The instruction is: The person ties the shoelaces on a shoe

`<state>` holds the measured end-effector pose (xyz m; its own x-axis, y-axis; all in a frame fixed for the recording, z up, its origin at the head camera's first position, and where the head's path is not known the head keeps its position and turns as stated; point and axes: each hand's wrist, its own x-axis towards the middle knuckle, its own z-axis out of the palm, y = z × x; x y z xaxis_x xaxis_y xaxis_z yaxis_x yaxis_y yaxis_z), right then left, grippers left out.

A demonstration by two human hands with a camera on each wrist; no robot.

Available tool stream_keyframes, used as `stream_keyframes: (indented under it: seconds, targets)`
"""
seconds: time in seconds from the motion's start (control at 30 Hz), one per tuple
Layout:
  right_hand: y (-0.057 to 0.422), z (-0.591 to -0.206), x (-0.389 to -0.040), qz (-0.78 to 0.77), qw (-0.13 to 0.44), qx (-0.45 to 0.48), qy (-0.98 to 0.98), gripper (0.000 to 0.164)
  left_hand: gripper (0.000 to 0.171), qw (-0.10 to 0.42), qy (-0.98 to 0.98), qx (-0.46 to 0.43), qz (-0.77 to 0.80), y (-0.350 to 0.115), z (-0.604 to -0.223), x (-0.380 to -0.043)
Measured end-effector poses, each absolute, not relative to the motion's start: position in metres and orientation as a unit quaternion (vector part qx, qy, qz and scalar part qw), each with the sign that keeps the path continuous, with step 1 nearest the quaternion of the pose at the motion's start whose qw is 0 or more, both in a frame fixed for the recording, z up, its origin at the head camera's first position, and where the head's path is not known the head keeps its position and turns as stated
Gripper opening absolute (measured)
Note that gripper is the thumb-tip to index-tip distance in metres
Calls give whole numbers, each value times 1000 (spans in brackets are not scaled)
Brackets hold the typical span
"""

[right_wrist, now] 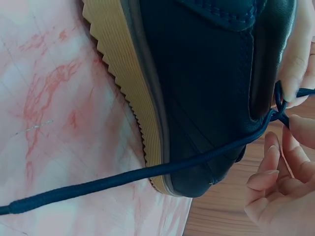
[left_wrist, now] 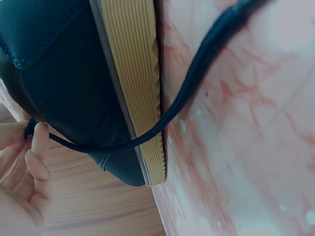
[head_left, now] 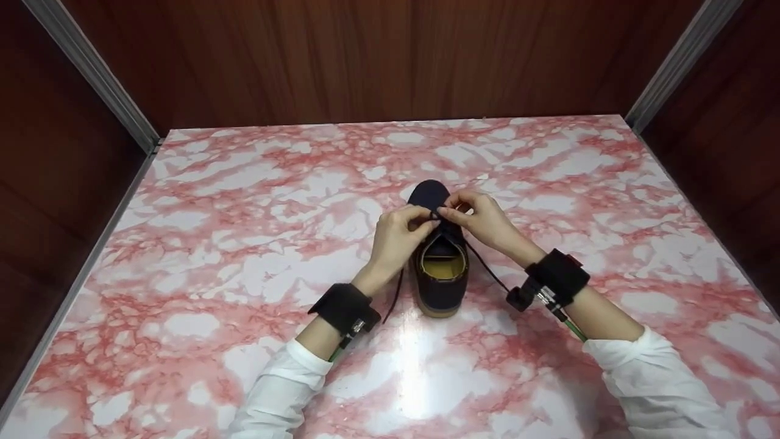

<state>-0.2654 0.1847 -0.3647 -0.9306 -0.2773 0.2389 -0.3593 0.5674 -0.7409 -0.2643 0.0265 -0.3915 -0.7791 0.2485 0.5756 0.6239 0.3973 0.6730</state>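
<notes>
A dark navy lace-up shoe (head_left: 443,296) with a ribbed tan sole (left_wrist: 135,64) and a yellow insole (head_left: 443,269) sits upright, toe pointing away from me. My left hand (head_left: 393,236) pinches the dark shoelace (left_wrist: 182,101) between thumb and index finger, above the front of the shoe. Opposite it, my right hand (head_left: 484,222) pinches the lace too, and the fingertips of both hands nearly meet. Between them the right wrist view shows the lace crossed in a small loop (right_wrist: 280,110). One loose lace end trails down each side of the shoe.
Under the shoe is a red-and-white marbled tabletop (head_left: 201,274). Dark wood panels (head_left: 365,61) enclose its back and sides, with grey metal strips (head_left: 97,73) at the corners. Each wrist wears a black camera strap (head_left: 557,277) with a green cable.
</notes>
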Motion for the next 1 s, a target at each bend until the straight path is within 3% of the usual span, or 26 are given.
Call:
stream_keyframes:
  seconds: [0.17, 0.37, 0.5, 1.0]
  targets:
    - [184, -364, -264, 447, 58, 172, -876, 18, 18, 169, -785, -250, -540, 33, -422, -287]
    - [186, -362, -263, 459, 72, 172, -869, 20, 14, 250, -780, -220, -530, 40, -473, -326]
    - [188, -360, -263, 454, 71, 166, -872, 21, 13, 266, -781, -201, -529, 40, -481, -333]
    - [203, -363, -263, 503, 40, 161, -848, 18, 12, 228, -785, -196, -541, 25, -485, -333]
